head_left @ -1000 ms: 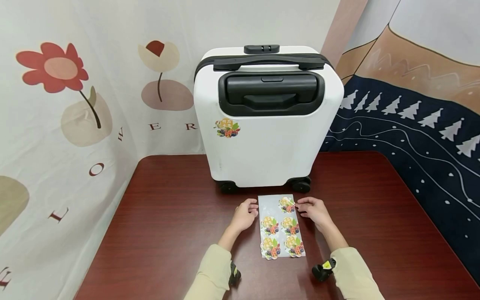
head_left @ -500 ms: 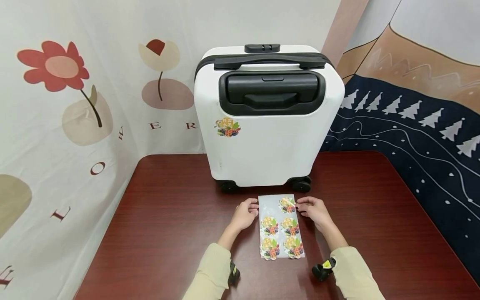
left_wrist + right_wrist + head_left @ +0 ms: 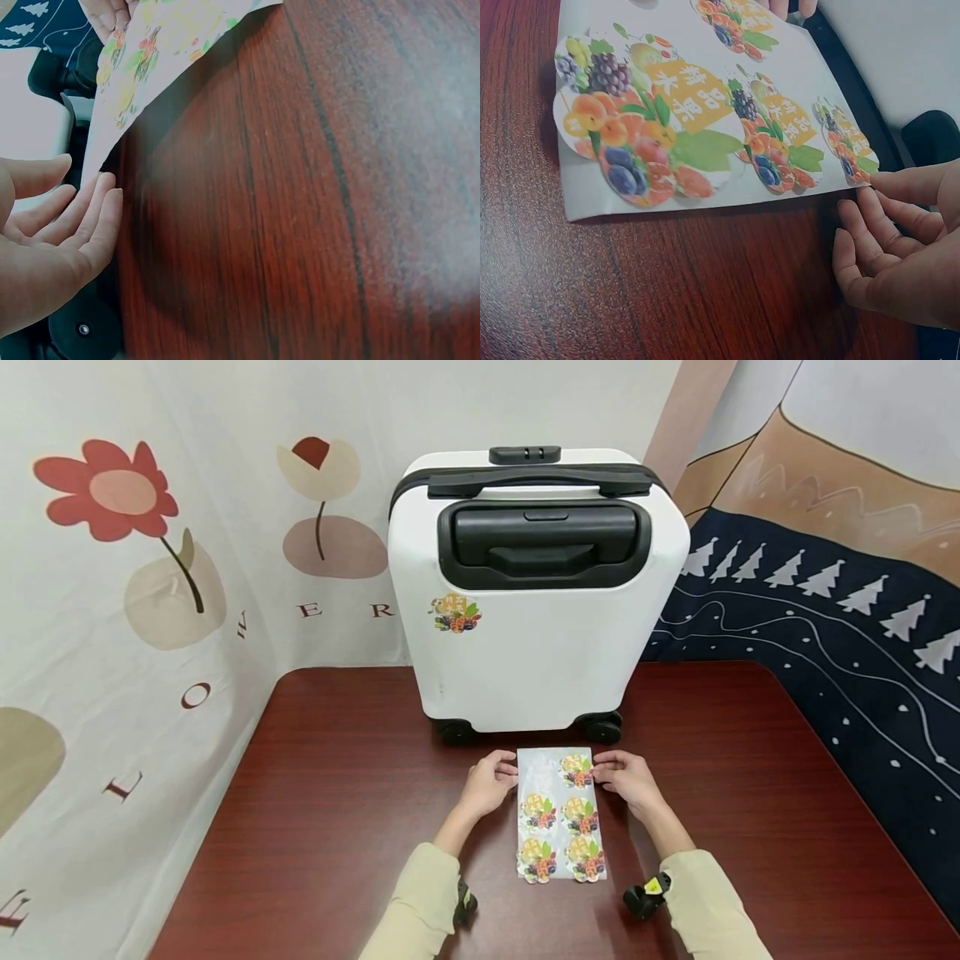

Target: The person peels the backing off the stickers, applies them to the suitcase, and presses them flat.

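Observation:
A whitish sticker sheet (image 3: 538,777) bearing several fruit stickers (image 3: 637,127) lies between the hands, in front of the suitcase. The right hand (image 3: 628,779) pinches its right edge beside the far sticker; the right wrist view shows thumb and fingertip meeting there. At the far left corner, the left hand (image 3: 487,783) touches the sheet with its fingertips. Its thumb stands apart from the other fingers in the left wrist view. A white suitcase (image 3: 532,652) with black handles stands upright just beyond, and one fruit sticker (image 3: 455,612) is on its upper left front.
The dark red wooden table (image 3: 337,777) carries everything. Black suitcase wheels (image 3: 602,727) sit close behind the hands. A curtain with printed flowers (image 3: 187,710) hangs on the left, and a navy cloth with printed trees (image 3: 810,635) on the right.
The sheet has turned slightly, its near end shifting left and toward the person. Its far right sticker has moved a little to the right. Both hands have stayed nearly in place.

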`<state>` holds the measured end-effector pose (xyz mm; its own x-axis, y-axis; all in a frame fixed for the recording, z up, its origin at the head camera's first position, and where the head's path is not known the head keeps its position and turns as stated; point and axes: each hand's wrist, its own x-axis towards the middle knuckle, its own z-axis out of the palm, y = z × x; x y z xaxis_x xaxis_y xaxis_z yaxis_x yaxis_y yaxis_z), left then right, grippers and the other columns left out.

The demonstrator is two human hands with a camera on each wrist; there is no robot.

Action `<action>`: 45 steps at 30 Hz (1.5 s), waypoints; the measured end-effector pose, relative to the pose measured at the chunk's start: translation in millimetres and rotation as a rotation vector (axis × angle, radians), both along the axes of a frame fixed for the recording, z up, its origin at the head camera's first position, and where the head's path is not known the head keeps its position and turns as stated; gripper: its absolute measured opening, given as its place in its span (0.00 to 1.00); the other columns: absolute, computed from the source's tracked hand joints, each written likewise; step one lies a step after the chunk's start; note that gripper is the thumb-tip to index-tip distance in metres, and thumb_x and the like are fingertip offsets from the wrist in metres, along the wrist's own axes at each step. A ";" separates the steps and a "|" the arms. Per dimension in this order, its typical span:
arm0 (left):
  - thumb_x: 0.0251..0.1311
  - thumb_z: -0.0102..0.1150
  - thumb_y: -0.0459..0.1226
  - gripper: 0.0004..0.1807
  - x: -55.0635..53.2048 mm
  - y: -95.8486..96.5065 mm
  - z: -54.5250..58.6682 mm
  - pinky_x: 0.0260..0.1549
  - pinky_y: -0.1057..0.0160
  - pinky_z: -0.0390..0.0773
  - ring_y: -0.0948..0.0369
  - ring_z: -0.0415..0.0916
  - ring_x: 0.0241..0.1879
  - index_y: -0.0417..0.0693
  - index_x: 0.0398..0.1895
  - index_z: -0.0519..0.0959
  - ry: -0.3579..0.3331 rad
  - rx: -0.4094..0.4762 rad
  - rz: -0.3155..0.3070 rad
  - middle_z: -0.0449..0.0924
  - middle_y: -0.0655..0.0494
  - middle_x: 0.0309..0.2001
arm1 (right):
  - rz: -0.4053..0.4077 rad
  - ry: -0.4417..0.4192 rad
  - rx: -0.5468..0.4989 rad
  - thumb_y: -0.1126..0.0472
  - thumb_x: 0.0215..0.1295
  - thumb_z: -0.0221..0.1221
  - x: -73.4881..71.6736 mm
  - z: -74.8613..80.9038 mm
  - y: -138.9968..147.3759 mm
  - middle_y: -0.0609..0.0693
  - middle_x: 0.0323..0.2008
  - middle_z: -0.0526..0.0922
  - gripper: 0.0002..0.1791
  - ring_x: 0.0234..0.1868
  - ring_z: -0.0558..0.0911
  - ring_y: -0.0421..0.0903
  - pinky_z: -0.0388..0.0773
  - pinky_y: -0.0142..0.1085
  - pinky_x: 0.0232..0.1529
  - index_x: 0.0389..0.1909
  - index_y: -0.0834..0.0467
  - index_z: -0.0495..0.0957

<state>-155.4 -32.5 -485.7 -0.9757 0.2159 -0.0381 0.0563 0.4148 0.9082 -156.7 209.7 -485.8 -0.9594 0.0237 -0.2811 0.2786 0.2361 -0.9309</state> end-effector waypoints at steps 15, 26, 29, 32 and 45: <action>0.53 0.57 0.25 0.14 -1.0 1.4 0.5 0.26 0.67 0.76 0.56 0.77 0.33 0.34 0.45 0.75 0.028 0.016 0.057 0.80 0.48 0.32 | -0.031 0.012 -0.038 0.74 0.58 0.55 1.0 5.1 -2.5 0.52 0.27 0.78 0.12 0.29 0.78 0.41 0.76 0.36 0.34 0.42 0.74 0.71; 0.53 0.59 0.28 0.11 -3.2 2.9 6.7 0.31 0.64 0.75 0.59 0.76 0.30 0.37 0.41 0.77 0.041 -0.007 0.119 0.78 0.53 0.29 | -0.035 0.045 -0.073 0.75 0.56 0.55 0.5 12.7 -4.1 0.51 0.26 0.77 0.11 0.27 0.78 0.42 0.78 0.37 0.33 0.41 0.74 0.72; 0.52 0.60 0.28 0.09 -3.2 2.8 8.8 0.30 0.65 0.75 0.60 0.75 0.28 0.36 0.38 0.77 0.051 0.004 0.132 0.78 0.52 0.28 | -0.032 0.063 -0.082 0.76 0.55 0.55 0.8 15.3 -4.4 0.51 0.26 0.76 0.11 0.27 0.78 0.42 0.78 0.36 0.32 0.41 0.74 0.71; 0.51 0.60 0.27 0.06 -2.5 2.5 10.3 0.28 0.66 0.74 0.61 0.73 0.27 0.37 0.34 0.77 0.051 0.014 0.135 0.77 0.53 0.27 | -0.034 0.076 -0.101 0.76 0.55 0.54 1.0 17.7 -4.2 0.51 0.26 0.76 0.12 0.27 0.78 0.42 0.77 0.34 0.31 0.41 0.75 0.71; 0.52 0.59 0.26 0.03 -2.3 3.5 13.4 0.26 0.68 0.75 0.62 0.74 0.25 0.38 0.29 0.76 0.041 0.060 0.122 0.77 0.52 0.26 | -0.027 0.085 -0.108 0.76 0.56 0.54 2.6 19.8 -3.5 0.51 0.26 0.76 0.13 0.28 0.79 0.41 0.77 0.33 0.31 0.43 0.76 0.70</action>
<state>-157.7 -28.9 -472.3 -0.9953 0.0958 0.0121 0.0465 0.3655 0.9296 -154.1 206.3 -465.9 -0.9793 0.0240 -0.2009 0.2023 0.1264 -0.9711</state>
